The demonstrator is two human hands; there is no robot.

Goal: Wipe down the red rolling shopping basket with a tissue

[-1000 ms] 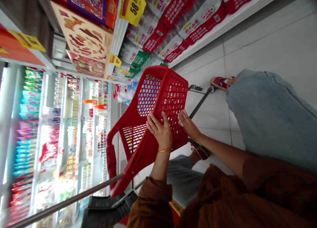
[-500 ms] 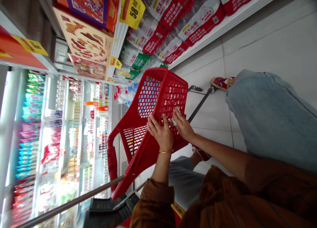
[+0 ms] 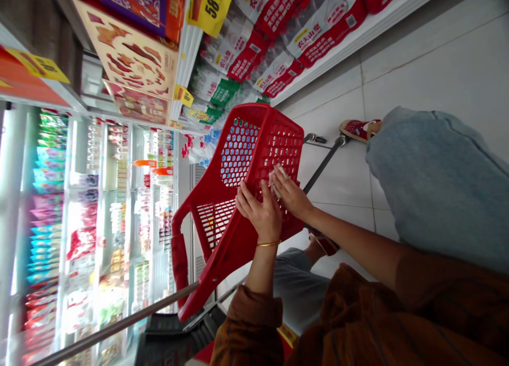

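Observation:
A red plastic shopping cart basket (image 3: 220, 196) with a lattice of holes stands tilted in the picture. My left hand (image 3: 260, 212), with a gold bracelet at the wrist, lies on the basket's edge, its fingers stretched out and thumb apart. Right beside it, my right hand (image 3: 291, 197) presses a crumpled white cloth or tissue (image 3: 282, 171) against the perforated red side. Its fingers are bent over the cloth, which is mostly hidden beneath them. The two hands nearly touch.
Shrink-wrapped bottled water packs (image 3: 324, 24) line the low shelf at the top, beside gift boxes (image 3: 131, 53). Bright shelves of packaged goods (image 3: 83, 233) stand at left. A metal bar (image 3: 119, 323) crosses the lower left. My denim-covered knee (image 3: 433, 180) is at right over the tiled floor (image 3: 429, 85).
My right hand has slid slightly up and left across the lattice with the cloth, closer to my left hand. My left hand has stayed at the edge. The view has shifted a little.

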